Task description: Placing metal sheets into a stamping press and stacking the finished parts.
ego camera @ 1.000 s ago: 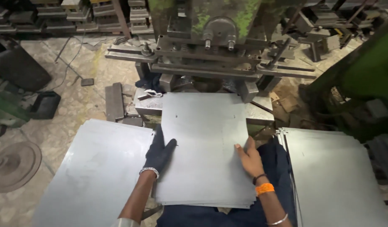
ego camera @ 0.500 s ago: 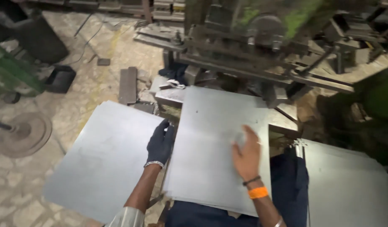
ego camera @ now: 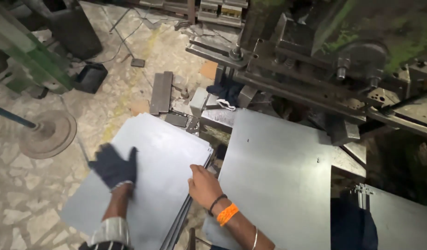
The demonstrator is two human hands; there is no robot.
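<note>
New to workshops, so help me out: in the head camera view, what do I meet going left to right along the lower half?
Round metal disc on the floor → gloved left hand → stack of grey metal sheets → bare right hand → single sheet at the press.

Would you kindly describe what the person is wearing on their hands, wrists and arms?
The left hand wears a dark fabric glove with a pale cuff edge, and a light striped sleeve covers that forearm. The right hand is bare, with a thin black wrist cord, an orange band and a slim silver bangle.
</note>
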